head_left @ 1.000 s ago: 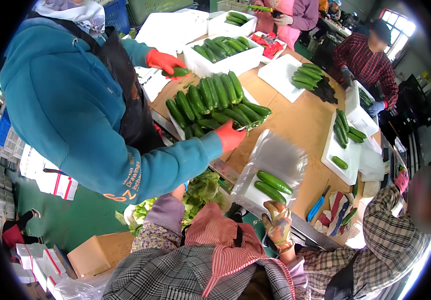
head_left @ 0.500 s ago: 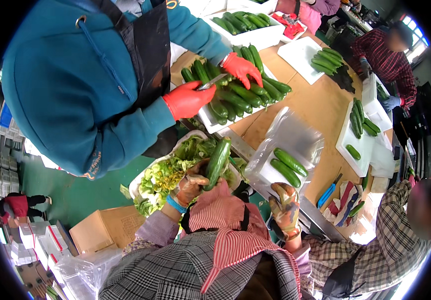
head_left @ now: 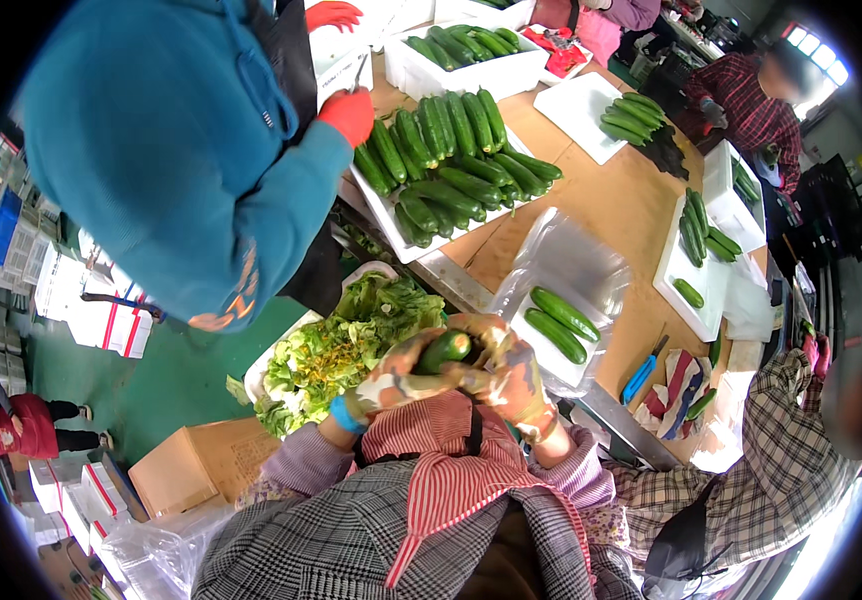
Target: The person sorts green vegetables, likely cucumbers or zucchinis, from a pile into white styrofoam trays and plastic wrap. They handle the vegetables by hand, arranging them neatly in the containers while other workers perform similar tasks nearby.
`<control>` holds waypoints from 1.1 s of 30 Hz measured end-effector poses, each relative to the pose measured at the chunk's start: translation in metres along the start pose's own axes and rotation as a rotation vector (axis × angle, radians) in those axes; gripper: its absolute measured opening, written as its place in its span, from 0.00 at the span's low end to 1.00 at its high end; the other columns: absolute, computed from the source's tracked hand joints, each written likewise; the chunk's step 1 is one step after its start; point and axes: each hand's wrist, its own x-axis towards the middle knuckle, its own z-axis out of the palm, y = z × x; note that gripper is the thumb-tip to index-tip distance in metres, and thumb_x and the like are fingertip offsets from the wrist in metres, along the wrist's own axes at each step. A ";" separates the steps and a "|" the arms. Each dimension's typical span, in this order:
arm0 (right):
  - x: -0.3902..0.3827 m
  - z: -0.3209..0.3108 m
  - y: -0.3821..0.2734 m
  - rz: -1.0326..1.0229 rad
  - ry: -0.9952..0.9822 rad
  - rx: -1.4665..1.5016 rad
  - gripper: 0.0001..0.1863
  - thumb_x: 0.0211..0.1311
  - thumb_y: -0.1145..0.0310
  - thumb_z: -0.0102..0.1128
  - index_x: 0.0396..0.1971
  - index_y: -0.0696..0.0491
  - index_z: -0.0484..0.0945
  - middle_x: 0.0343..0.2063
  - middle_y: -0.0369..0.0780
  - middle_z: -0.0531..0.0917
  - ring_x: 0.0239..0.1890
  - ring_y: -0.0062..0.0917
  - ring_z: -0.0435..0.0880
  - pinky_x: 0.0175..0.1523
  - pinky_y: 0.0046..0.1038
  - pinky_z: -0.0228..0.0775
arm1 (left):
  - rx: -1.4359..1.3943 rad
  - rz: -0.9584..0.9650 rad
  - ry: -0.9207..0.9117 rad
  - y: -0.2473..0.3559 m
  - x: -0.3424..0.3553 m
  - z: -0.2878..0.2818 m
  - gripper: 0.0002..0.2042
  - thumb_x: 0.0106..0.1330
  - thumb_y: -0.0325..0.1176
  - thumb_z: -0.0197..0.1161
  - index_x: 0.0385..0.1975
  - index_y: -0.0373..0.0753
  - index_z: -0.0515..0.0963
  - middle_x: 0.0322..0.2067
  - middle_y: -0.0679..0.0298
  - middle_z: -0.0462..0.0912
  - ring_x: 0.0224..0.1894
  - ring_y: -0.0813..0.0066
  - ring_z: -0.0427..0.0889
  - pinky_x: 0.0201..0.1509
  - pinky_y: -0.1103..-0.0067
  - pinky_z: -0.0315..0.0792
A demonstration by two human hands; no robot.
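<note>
A single dark green cucumber point(head_left: 448, 349) is in front of my chest, its end pointing toward me. Around its left side my left hand point(head_left: 391, 378), in a camouflage-patterned glove with a blue wristband, is closed. My right hand point(head_left: 506, 378), in a matching glove, curls over its far and right side, so both hands hold it and hide much of its length. Just beyond my right hand, two cucumbers point(head_left: 559, 326) lie side by side on a white tray point(head_left: 543, 367) with a clear plastic bag point(head_left: 571, 255) around it.
Beneath my left hand stands a white tub of lettuce leaves point(head_left: 351, 325). A white crate of cucumbers point(head_left: 401, 235) lies beyond the table edge, beside a co-worker in a teal hoodie point(head_left: 181, 150). A blue-handled knife point(head_left: 641, 375) and a striped cloth point(head_left: 673, 395) lie to the right.
My right hand has come left from beside the bagged tray onto the cucumber, which has tilted from upright to end-on. The co-worker's red-gloved hands have moved off the crate's cucumbers.
</note>
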 end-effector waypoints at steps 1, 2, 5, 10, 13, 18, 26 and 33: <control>-0.003 0.005 0.002 -0.053 0.033 -0.133 0.28 0.50 0.64 0.69 0.53 0.53 0.73 0.46 0.47 0.78 0.47 0.37 0.80 0.52 0.35 0.71 | -0.017 0.003 -0.008 -0.003 0.005 0.004 0.34 0.51 0.41 0.73 0.56 0.33 0.67 0.51 0.55 0.74 0.51 0.65 0.76 0.57 0.74 0.70; -0.002 0.003 -0.003 -0.018 -0.007 -0.087 0.28 0.50 0.64 0.69 0.53 0.53 0.74 0.46 0.46 0.78 0.47 0.36 0.80 0.51 0.34 0.71 | -0.032 0.005 -0.016 -0.001 0.008 0.006 0.34 0.51 0.41 0.73 0.56 0.33 0.68 0.52 0.54 0.74 0.51 0.64 0.76 0.57 0.74 0.70; -0.003 -0.007 -0.013 0.018 -0.024 0.160 0.25 0.55 0.67 0.66 0.54 0.54 0.74 0.44 0.41 0.78 0.41 0.27 0.80 0.42 0.27 0.73 | 0.112 0.069 0.023 0.013 0.010 0.003 0.29 0.51 0.40 0.72 0.51 0.34 0.72 0.46 0.54 0.78 0.47 0.62 0.79 0.52 0.73 0.73; -0.012 -0.017 -0.006 0.054 -0.065 -0.149 0.21 0.56 0.67 0.62 0.52 0.51 0.77 0.40 0.41 0.78 0.32 0.25 0.79 0.37 0.25 0.71 | 0.383 0.082 0.062 0.032 0.013 0.004 0.22 0.52 0.40 0.70 0.44 0.34 0.75 0.40 0.55 0.80 0.39 0.63 0.81 0.46 0.73 0.75; -0.015 -0.018 0.001 -0.063 -0.017 -0.285 0.19 0.56 0.66 0.62 0.50 0.50 0.79 0.38 0.40 0.80 0.29 0.28 0.80 0.34 0.26 0.71 | 0.384 0.090 -0.002 0.027 0.014 0.003 0.21 0.54 0.39 0.69 0.44 0.35 0.74 0.41 0.56 0.80 0.41 0.64 0.81 0.47 0.73 0.75; -0.019 -0.024 0.013 -0.108 -0.107 -0.360 0.15 0.56 0.73 0.59 0.45 0.57 0.78 0.35 0.41 0.81 0.31 0.27 0.80 0.35 0.25 0.71 | 0.329 0.170 -0.078 0.022 0.009 -0.005 0.23 0.56 0.39 0.67 0.50 0.37 0.73 0.46 0.56 0.78 0.47 0.62 0.78 0.52 0.72 0.72; -0.032 -0.011 0.057 -0.048 -0.203 -0.146 0.13 0.55 0.76 0.57 0.42 0.56 0.74 0.33 0.37 0.80 0.32 0.25 0.80 0.34 0.24 0.70 | 0.902 0.406 0.027 -0.041 -0.008 -0.014 0.26 0.53 0.49 0.59 0.49 0.41 0.74 0.41 0.56 0.78 0.41 0.53 0.76 0.47 0.66 0.69; -0.014 -0.012 0.015 -0.083 -0.183 -0.371 0.13 0.54 0.71 0.61 0.39 0.57 0.80 0.30 0.45 0.81 0.33 0.34 0.82 0.39 0.31 0.73 | 0.894 0.404 0.025 -0.034 -0.016 -0.022 0.24 0.53 0.49 0.60 0.48 0.42 0.75 0.40 0.57 0.78 0.42 0.54 0.77 0.46 0.65 0.69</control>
